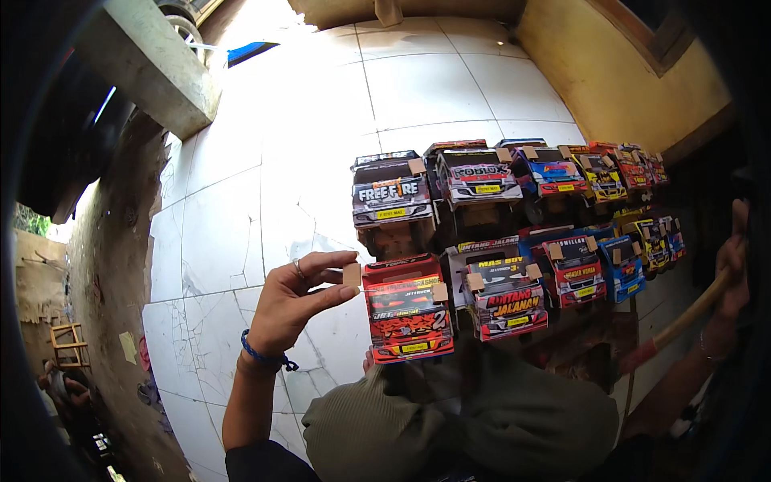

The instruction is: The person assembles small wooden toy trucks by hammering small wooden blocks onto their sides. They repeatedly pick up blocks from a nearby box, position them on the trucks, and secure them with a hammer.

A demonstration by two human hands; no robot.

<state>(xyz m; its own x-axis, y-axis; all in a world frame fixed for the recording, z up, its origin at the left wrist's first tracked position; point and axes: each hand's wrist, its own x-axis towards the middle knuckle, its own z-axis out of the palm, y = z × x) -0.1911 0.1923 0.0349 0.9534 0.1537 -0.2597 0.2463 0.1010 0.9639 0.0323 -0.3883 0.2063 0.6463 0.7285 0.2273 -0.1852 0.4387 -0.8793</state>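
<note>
My left hand [295, 299] pinches a small tan square piece [352, 274] between thumb and fingers, right beside the upper left corner of a red model truck cab [405, 309]. That cab is the nearest of several colourful model truck cabs standing in two rows [514, 241], each with small tan squares at its sides. My right hand [732, 261], at the far right edge, is closed around a long tan stick [683, 320] that slants down to the left. A ring and a blue wristband are on my left hand.
White floor tiles [265, 209] spread behind the models. A yellow wall [610, 72] runs along the upper right, a concrete beam [148, 60] at the upper left. My olive-clad knee [450, 426] sits below the models. A wooden stool [68, 344] stands far left.
</note>
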